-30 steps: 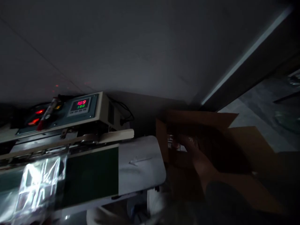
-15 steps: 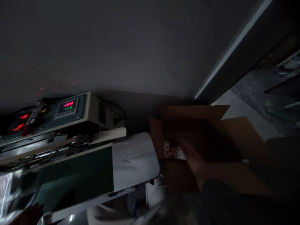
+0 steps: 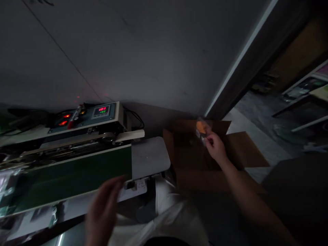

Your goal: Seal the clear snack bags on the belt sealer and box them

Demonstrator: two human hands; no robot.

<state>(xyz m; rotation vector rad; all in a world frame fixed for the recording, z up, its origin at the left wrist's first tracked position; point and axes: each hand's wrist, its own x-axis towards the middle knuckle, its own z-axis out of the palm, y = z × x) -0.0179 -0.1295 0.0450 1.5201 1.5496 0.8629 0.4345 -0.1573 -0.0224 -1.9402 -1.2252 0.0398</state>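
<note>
Right hand pinches a clear plastic packet with orange contents above an open brown cardboard box, not inside it; left hand open, empty, blurred, near a green-belted white band sealer.

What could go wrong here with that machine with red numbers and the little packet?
The left hand is near the band sealer's green conveyor belt; its display reads about 189, so it may be hot and could burn or pinch fingers. The small clear packet pinched in the right hand above the open cardboard box might slip and fall in.
</note>
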